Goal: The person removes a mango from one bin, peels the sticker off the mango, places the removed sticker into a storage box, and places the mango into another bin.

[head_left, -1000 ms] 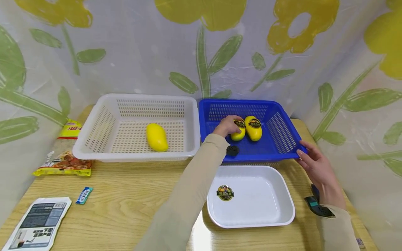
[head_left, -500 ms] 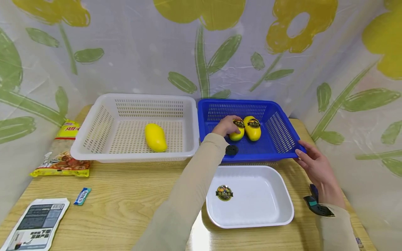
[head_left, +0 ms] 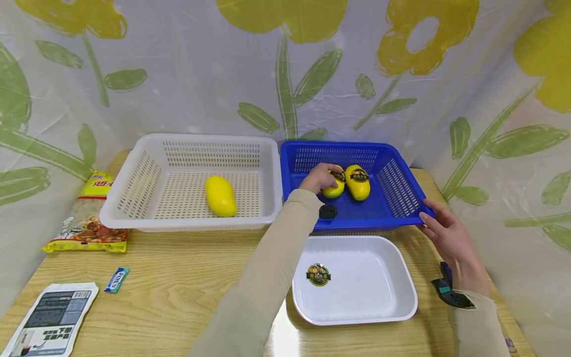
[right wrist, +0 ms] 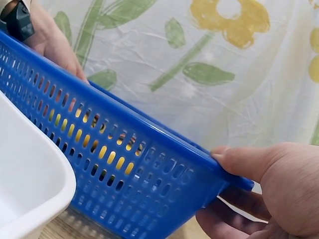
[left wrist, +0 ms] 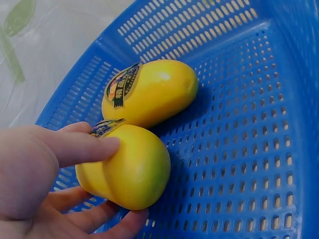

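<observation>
Closest to the camera on the wooden bench (head_left: 178, 287) there's a printed packet (head_left: 51, 317) at the left corner and a little blue wrapped candy (head_left: 117, 279) just past it. Over on the right sits a white tray (head_left: 403, 302) with a round sticker (head_left: 318, 274) lying in it, nothing else inside.

Right behind the tray is the blue basket (head_left: 397, 196), and it looks tipped, near-right corner raised off the bench. The person's right hand (head_left: 446, 237) has that corner: thumb on top of the rim, fingers curled underneath, which the right wrist view shows pretty clearly.

The left hand (head_left: 315, 178) reaches into the blue basket and is wrapped around a yellow mango (left wrist: 129, 172), thumb across the top near its sticker, fingers curled under it. So that mango is in the blue basket, toward the back left, in the left hand's grip. A second mango (head_left: 357, 182) with the same kind of sticker lies touching it on the right. The black thing by the left sleeve seems to be the wrist camera mount.

To the left, just beside the blue one, is a white basket (head_left: 134, 198) with a plain mango (head_left: 220, 196) lying in the middle. A snack bag (head_left: 89, 223) sits at its left edge. Behind everything hangs a flowered curtain (head_left: 285, 64).
</observation>
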`<state>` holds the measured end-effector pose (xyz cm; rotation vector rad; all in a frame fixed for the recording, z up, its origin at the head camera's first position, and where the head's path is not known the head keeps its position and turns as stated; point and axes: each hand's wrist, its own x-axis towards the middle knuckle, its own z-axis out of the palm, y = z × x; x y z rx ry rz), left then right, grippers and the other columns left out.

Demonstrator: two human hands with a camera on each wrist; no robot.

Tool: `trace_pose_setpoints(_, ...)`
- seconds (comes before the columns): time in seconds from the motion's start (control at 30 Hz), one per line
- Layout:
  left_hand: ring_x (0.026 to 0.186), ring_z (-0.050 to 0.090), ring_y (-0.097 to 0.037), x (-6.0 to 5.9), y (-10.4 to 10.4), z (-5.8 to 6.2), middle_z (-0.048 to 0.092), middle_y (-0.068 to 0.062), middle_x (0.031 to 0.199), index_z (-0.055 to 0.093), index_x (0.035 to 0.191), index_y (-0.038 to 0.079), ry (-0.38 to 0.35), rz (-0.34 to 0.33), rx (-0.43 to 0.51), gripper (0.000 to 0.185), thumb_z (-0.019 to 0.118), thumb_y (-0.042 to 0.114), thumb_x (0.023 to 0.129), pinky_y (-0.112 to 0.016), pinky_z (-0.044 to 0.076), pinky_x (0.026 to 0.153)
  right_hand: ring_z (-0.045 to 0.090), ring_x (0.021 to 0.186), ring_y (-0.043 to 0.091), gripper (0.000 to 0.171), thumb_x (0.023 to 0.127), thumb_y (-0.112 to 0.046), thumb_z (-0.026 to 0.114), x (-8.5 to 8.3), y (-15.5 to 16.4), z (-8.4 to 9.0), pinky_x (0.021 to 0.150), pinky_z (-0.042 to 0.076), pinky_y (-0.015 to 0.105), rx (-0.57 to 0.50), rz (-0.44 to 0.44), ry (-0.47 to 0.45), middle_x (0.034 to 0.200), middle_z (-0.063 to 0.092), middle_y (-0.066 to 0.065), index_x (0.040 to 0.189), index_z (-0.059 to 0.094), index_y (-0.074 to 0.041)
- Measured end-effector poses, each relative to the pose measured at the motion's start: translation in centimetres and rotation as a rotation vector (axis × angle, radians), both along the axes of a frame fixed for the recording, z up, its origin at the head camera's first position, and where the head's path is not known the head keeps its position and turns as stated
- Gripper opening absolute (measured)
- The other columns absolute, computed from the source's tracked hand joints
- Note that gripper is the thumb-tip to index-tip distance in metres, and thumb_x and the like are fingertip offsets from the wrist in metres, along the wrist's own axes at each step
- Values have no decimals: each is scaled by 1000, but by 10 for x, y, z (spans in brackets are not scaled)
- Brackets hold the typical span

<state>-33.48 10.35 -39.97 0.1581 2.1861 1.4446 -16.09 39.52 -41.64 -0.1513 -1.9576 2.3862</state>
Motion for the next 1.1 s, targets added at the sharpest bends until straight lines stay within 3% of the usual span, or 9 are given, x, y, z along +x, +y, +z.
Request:
trace_pose_setpoints(0.33, 106, 55, -28, 1, -6, -2, 51, -12, 138, 65, 128, 15, -27, 44, 71, 44, 67, -5, 89, -45, 51, 86, 66, 97, 10, 47, 96, -1, 59, -4, -4, 0, 85, 53, 23, -6, 13, -7, 121, 52, 5, 140, 43, -4)
trace_pose_setpoints(0.43, 100, 56, -25, 1, -8, 0, 52, -11, 137, 66, 127, 13, -54, 38, 136, 43, 68, -3, 88, -43, 50, 83, 66, 97, 11, 44, 96, 0, 58, -4, -3, -1, 85, 53, 24, -25, 18, 4, 121, 54, 5, 138, 46, -5)
trace_pose_setpoints(0.53, 98, 57, -24, -1, -11, 4, 51, -9, 138, 66, 128, 16, -101, 15, 215, 43, 70, 1, 88, -46, 49, 89, 67, 97, 12, 42, 96, 2, 57, -3, 0, -1, 85, 53, 25, -44, 20, 11, 120, 55, 4, 137, 50, -6)
trace_pose_setpoints(0.67, 106, 56, -23, -6, -19, 10, 50, -3, 141, 64, 130, 21, -158, -19, 310, 43, 70, 8, 90, -50, 44, 100, 67, 97, 12, 41, 96, 2, 56, -3, 1, -1, 86, 53, 26, -55, 26, 11, 120, 56, 4, 136, 52, -7)
trace_pose_setpoints(0.8, 113, 54, -21, -7, -32, 20, 50, -2, 140, 62, 131, 24, -154, -38, 383, 44, 70, 10, 91, -47, 48, 97, 67, 97, 13, 38, 96, 5, 54, -2, 2, 0, 85, 54, 26, -78, 42, 21, 119, 59, 3, 132, 57, -9)
trace_pose_setpoints(0.93, 112, 56, -24, 2, -47, 36, 48, -6, 136, 60, 132, 24, -107, -89, 444, 45, 70, 11, 91, -43, 53, 88, 68, 96, 14, 36, 96, 6, 53, -2, 3, 0, 83, 55, 26, -106, 50, 23, 117, 60, 3, 128, 60, -10)
trace_pose_setpoints(1.1, 116, 53, -24, 24, -71, 56, 42, -7, 137, 59, 130, 22, -42, -153, 476, 43, 69, 9, 91, -44, 54, 87, 68, 94, 14, 36, 96, 6, 53, 0, 3, 0, 83, 55, 26, -117, 57, 18, 115, 62, 2, 126, 62, -11)
